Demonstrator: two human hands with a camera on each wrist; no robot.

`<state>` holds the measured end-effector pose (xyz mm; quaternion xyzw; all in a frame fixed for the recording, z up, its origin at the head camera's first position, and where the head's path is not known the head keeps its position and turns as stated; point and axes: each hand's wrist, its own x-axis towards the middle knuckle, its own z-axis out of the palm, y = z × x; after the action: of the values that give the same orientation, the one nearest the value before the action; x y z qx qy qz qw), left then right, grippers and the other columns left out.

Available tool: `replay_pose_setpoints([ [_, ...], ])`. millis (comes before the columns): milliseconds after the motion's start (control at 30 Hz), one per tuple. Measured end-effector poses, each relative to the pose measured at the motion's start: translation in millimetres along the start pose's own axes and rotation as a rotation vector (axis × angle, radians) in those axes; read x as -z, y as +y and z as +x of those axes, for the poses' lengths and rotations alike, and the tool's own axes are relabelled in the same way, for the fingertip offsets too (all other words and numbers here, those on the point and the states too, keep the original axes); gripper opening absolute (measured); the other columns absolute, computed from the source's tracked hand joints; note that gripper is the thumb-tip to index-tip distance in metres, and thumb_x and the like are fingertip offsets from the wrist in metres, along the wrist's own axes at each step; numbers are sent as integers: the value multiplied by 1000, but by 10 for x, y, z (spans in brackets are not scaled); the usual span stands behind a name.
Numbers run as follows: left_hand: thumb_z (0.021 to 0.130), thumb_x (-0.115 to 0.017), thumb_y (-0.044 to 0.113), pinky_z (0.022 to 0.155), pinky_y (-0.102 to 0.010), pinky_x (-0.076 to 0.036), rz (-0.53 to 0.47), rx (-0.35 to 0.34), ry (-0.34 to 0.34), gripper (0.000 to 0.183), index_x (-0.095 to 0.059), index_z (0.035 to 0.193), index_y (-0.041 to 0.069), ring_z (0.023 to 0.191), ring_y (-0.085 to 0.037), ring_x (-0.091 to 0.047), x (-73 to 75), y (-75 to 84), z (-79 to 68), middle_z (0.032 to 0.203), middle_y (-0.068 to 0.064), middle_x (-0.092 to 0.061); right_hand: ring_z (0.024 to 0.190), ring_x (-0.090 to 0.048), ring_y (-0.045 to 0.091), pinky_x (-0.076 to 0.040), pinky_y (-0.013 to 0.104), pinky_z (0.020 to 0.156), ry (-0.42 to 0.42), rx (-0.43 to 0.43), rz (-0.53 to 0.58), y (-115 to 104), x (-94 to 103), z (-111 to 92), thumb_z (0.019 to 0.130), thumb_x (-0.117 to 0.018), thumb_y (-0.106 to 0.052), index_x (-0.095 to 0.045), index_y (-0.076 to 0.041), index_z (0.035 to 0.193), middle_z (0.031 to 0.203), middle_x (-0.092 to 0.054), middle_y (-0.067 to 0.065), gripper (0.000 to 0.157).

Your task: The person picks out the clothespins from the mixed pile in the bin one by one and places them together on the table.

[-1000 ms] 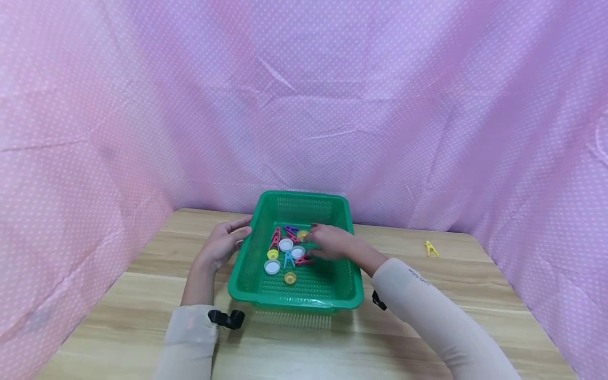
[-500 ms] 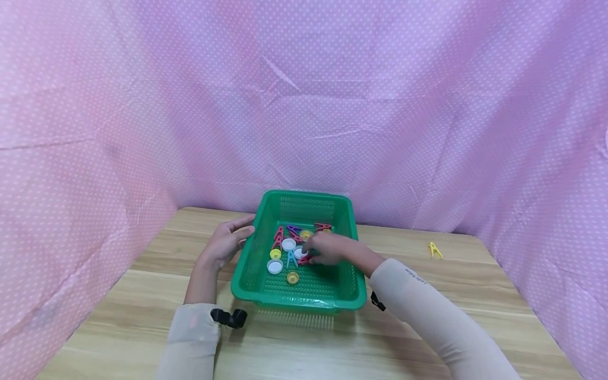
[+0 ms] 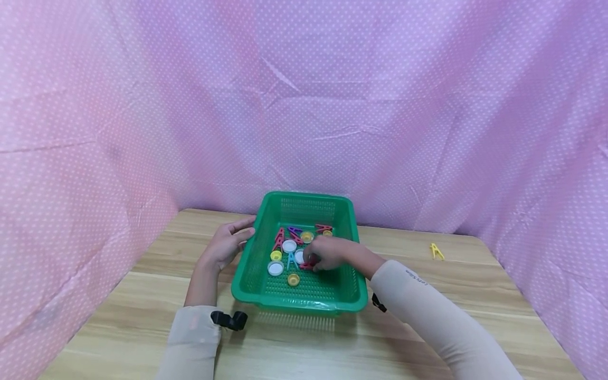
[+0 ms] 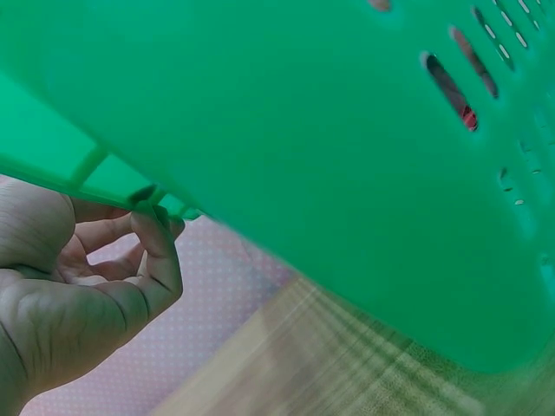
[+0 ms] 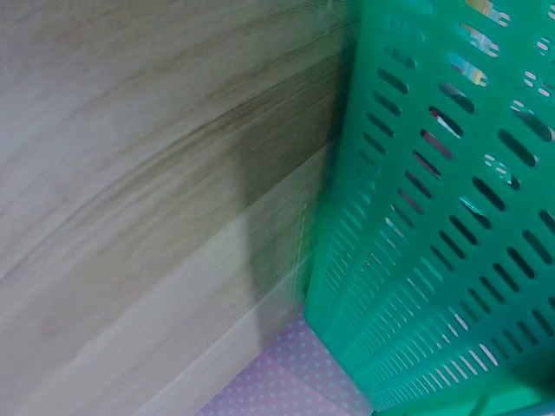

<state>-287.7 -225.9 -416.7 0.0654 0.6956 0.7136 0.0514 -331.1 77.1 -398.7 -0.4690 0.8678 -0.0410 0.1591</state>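
I'm watching left hand (image 3: pixel 222 245) gripping green basket (image 3: pixel 299 302) by left rim. Right hand (image 3: pixel 328 251) sitting inside basket, fingers bending over red clip (image 3: pixel 306 266) lying there; whether pinching it, I can't tell.

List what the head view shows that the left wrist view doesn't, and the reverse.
Only the head view: the yellow clip, the light blue clip and the right sleeve.
Only the left wrist view: the outer face of the side wall by the left hand.
Both: the green basket, that hand, the wooden table and pink dotted cloth.
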Motion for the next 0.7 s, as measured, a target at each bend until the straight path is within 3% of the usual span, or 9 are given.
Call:
replay_pose_setpoints([
  [233,106,-57,11,91,-29,-55,0,-3,-1,48,-47,150,-2,108,-13,-65,5,-13,7,152,-21,-49,86,-61,6,-56,28,84,-14,-30,7,-30,12,-5,91,-80,-15,-75,-21,111,99,-70,-11,22],
  [467,106,-57,12,92,-29,-55,-1,-6,-6,47,-48,150,-1,109,-13,-65,10,-15,11,152,-21,-49,85,-62,5,-55,25,83,4,8,17,-16,26,-20,92,-78,-10,-75,-20,103,93,-69,-12,15],
  [700,106,-57,12,93,-29,-54,1,-5,-2,47,-48,150,-1,110,-14,-64,17,-13,-1,152,-20,-49,93,-65,5,-57,28,87,25,32,21,-11,49,-26,93,-76,-10,-76,-19,110,101,-72,-9,19],
])
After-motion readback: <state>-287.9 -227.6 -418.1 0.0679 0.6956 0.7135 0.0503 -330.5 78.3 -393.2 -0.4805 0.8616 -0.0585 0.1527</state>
